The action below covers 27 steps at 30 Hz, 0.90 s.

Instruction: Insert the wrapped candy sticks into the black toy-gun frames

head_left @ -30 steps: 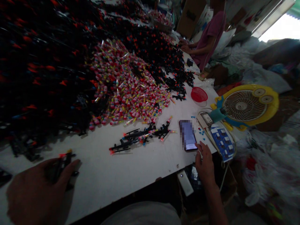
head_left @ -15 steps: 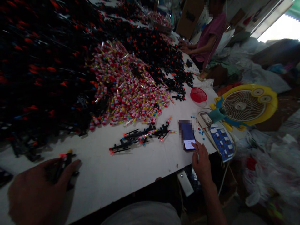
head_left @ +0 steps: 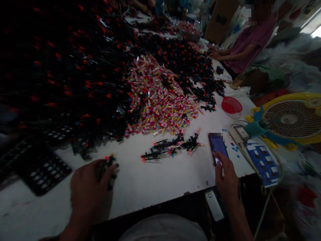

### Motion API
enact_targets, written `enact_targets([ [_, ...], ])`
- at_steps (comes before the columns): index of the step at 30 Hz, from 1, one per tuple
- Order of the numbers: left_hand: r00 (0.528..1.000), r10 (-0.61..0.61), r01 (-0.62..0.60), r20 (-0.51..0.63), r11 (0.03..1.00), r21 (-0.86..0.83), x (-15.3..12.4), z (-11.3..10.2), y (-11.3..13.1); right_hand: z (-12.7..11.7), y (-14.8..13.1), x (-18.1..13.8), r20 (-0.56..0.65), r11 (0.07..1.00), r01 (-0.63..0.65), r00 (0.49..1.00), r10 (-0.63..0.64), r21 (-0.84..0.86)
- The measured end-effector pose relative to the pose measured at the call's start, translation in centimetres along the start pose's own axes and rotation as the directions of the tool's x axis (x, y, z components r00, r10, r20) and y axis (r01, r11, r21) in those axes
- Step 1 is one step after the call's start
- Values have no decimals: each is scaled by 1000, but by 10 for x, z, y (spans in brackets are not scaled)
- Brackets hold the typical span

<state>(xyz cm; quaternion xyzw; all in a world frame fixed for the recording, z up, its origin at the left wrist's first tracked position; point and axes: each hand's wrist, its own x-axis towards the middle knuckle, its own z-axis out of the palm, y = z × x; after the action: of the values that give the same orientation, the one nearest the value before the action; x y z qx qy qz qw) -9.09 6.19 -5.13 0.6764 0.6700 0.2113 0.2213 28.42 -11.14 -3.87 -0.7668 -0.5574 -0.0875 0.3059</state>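
My left hand (head_left: 86, 187) is closed around a small black toy gun (head_left: 110, 169) with an orange and a yellow tip, just above the white table (head_left: 165, 180). Part of the toy is hidden behind the fingers. Over on the right, my right hand (head_left: 227, 177) has a finger on the lit screen of a phone (head_left: 217, 144), which lies flat on the table; it holds nothing and its fingers are apart. Between the hands lie several black toy guns (head_left: 163, 149), with pink-labelled clear tubes among them.
Behind are a large heap of black toy guns (head_left: 75, 73) and a pile of pink tubes (head_left: 160, 103). A black grid tray (head_left: 47, 170) lies left. To the right are a red basket (head_left: 231, 105), a yellow fan (head_left: 288, 120) and a blue card (head_left: 263, 162). Another person (head_left: 247, 50) sits beyond.
The view has turned left, so everything on the table appears farther right and the grid tray has come in. My right hand's finger is farther up the phone screen. My left hand still grips the toy gun.
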Motion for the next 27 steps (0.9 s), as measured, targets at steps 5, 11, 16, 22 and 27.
enact_targets([
  [5, 996, 55, -45, -64, 989, 142, -10, 1, 17, 46, -60, 25, 59, 968, 177, 980, -190, 179],
  [11, 989, -135, 139, 59, 989, -59, -16, -1, 29, 73, -100, 48, 152, 936, 294, 933, -325, 195],
  [16, 977, -162, 188, 138, 961, -201, -18, -3, 42, 72, -96, 53, 149, 941, 287, 937, -315, 181],
  [22, 973, -139, 209, 186, 876, -434, -14, 5, 50, 78, -122, 42, 271, 888, 356, 860, -433, 290],
  [27, 940, 16, 201, 341, 783, -589, -14, 7, 63, 81, -155, 48, 245, 859, 188, 910, -335, 477],
])
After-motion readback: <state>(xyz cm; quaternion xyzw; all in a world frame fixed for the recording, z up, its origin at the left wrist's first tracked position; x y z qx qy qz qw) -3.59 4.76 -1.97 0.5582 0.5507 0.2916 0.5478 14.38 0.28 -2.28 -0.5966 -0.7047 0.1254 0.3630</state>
